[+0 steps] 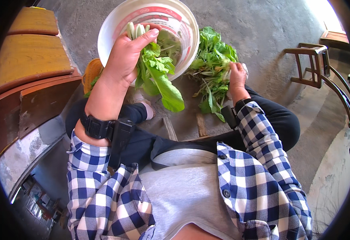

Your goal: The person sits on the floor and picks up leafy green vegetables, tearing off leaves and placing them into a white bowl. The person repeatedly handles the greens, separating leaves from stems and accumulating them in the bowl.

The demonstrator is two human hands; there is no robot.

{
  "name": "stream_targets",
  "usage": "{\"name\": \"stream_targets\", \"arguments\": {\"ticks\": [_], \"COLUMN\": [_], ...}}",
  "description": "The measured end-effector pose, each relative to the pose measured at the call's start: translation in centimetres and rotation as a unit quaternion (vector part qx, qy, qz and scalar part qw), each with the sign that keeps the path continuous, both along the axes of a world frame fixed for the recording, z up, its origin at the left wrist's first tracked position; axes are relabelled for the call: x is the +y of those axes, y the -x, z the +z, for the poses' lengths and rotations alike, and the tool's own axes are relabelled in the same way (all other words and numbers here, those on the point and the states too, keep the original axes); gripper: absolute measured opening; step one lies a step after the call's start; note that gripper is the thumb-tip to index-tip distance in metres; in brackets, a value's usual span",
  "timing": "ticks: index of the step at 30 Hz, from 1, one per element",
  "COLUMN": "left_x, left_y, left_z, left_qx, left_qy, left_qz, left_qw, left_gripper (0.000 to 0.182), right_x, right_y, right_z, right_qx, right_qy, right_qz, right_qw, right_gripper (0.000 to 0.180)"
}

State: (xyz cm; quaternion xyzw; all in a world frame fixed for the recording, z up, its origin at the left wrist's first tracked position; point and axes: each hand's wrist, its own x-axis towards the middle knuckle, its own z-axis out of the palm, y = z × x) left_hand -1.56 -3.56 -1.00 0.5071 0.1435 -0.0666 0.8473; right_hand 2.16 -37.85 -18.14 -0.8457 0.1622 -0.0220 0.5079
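Note:
My left hand grips a bunch of leafy greens, with the pale cut-looking stems pointing up and the leaves hanging down over the rim of a white plastic bucket. The bucket has red print and tilts so that I see into it; more greens lie inside. My right hand is at the right edge of a heap of leafy greens with roots, on the floor. Its fingers are pinched on pale, yellowish plant parts, partly hidden by the fingers.
An orange plastic basket with greens stands left of the bucket. Wooden furniture borders the left side. On the right stands a small wooden stool or chair. Wooden bars lie low between my legs, above the concrete floor.

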Motion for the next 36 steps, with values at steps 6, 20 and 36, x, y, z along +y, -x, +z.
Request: {"name": "stream_targets", "arguments": {"ticks": [6,20,36], "left_x": [-0.8,2.6,4.3], "left_y": [0.0,0.8,1.8], "left_z": [0.4,0.8,0.1], "left_qx": [-0.111,-0.222,-0.099], "left_qy": [-0.068,-0.435,-0.352], "left_qz": [-0.035,0.017,0.079], "left_qw": [0.991,0.873,0.927], "left_gripper": [0.012,0.016,0.01], "right_x": [2.6,16.8,17.2], "right_y": [-2.4,-3.0,-4.9], "right_z": [12.1,22.1,20.4], "right_qx": [0.123,0.087,0.134], "right_qy": [-0.397,-0.22,-0.206], "right_qz": [0.17,0.533,0.421], "right_qw": [0.893,0.812,0.873], "right_gripper": [0.033,0.066,0.024]}}
